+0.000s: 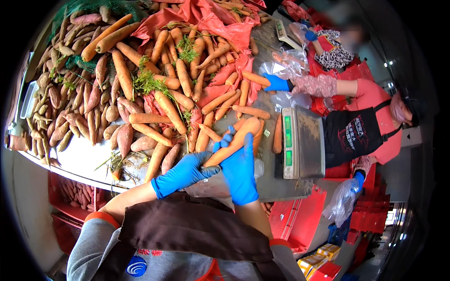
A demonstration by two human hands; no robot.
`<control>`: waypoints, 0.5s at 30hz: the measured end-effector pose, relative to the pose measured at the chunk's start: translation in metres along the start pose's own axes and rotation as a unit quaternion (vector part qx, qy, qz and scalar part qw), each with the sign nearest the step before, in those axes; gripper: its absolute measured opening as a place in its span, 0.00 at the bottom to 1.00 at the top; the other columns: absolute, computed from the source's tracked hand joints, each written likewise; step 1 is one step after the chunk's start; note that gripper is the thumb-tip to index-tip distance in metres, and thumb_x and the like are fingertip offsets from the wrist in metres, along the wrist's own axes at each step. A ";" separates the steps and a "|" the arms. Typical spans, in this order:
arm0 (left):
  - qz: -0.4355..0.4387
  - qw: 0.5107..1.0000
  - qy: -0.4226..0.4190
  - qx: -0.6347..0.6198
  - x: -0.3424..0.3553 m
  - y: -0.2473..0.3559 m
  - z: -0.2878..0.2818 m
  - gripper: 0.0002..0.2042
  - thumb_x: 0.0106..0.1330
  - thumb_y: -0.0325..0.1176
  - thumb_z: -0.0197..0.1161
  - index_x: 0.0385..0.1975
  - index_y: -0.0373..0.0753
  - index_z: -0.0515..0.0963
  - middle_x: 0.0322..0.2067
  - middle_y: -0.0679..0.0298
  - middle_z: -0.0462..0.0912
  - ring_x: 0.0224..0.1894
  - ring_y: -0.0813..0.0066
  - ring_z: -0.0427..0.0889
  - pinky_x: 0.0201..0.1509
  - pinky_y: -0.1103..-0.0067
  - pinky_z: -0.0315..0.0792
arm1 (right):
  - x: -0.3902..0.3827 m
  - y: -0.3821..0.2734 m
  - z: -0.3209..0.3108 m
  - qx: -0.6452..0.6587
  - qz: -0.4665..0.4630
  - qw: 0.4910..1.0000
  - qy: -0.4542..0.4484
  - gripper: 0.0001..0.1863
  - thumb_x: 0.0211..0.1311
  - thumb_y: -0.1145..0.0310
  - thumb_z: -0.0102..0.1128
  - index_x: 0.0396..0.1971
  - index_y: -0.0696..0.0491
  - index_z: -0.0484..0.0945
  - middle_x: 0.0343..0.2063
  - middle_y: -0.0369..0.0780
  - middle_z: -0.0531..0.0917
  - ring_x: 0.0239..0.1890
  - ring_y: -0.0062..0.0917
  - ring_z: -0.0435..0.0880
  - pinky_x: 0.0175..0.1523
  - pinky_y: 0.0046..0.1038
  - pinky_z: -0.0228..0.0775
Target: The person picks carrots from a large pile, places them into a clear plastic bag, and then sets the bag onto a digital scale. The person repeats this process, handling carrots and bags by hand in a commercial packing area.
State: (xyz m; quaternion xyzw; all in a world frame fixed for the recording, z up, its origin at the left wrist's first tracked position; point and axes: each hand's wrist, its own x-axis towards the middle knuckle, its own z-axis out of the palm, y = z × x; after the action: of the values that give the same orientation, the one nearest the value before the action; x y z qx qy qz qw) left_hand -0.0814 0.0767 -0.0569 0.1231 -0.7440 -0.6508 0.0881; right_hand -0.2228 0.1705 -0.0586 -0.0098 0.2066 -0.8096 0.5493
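A large orange carrot (233,144) is held up at the near edge of the produce heap. My left hand (184,171), in a blue glove, closes its fingers and thumb on the carrot's lower end. Also blue-gloved, my right hand (239,169) wraps around the carrot's middle from the right, with fingertips showing on its far side. Loose carrots (169,111), some with green tops, lie just beyond both hands. A clear plastic bag (209,186) lies partly hidden beneath my hands and wrists.
Sweet potatoes (79,98) are heaped at the left, beside red sheeting (201,16). A scale (303,143) stands right of my hands. Across the table, a co-worker's blue-gloved hand (276,83) holds another carrot; their other hand has a plastic bag (341,202). Red crates (300,218) sit below.
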 end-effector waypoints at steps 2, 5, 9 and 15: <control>0.012 0.999 -0.004 0.040 0.005 -0.005 0.001 0.18 0.60 0.43 0.61 0.42 0.36 0.74 0.25 0.54 0.78 0.26 0.66 0.77 0.31 0.74 0.70 | -0.001 -0.006 0.018 0.014 -0.028 0.996 0.087 0.32 0.60 0.39 0.45 0.48 0.54 0.66 0.31 0.38 0.74 0.41 0.33 0.72 0.57 0.41 0.60; 0.078 0.990 -0.026 0.114 0.011 -0.006 -0.004 0.19 0.59 0.43 0.62 0.44 0.38 0.74 0.29 0.49 0.78 0.30 0.56 0.80 0.35 0.72 0.72 | 0.002 -0.018 0.000 0.020 0.036 0.999 -0.019 0.33 0.59 0.38 0.45 0.44 0.56 0.66 0.27 0.40 0.74 0.37 0.36 0.73 0.55 0.44 0.63; 0.089 0.989 -0.057 0.108 0.015 0.003 -0.009 0.19 0.59 0.41 0.63 0.46 0.37 0.74 0.29 0.52 0.80 0.30 0.62 0.80 0.36 0.74 0.73 | 0.002 -0.029 -0.004 -0.011 0.058 0.998 -0.035 0.32 0.60 0.39 0.43 0.41 0.58 0.66 0.24 0.42 0.73 0.34 0.38 0.73 0.55 0.46 0.64; -0.097 0.992 -0.004 -0.086 0.023 -0.017 -0.026 0.15 0.61 0.39 0.62 0.40 0.32 0.78 0.23 0.71 0.77 0.27 0.87 0.70 0.30 0.86 0.67 | -0.013 -0.014 -0.014 -0.261 -0.167 0.948 0.078 0.24 0.61 0.65 0.53 0.55 0.59 0.62 0.50 0.45 0.72 0.52 0.33 0.71 0.58 0.33 0.63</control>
State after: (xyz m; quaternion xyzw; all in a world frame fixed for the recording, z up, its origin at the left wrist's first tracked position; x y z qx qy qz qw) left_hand -0.0948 0.0436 -0.0704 0.1841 -0.6705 -0.7180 0.0318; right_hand -0.2335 0.1907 -0.0641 -0.1240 0.4485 -0.8056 0.3667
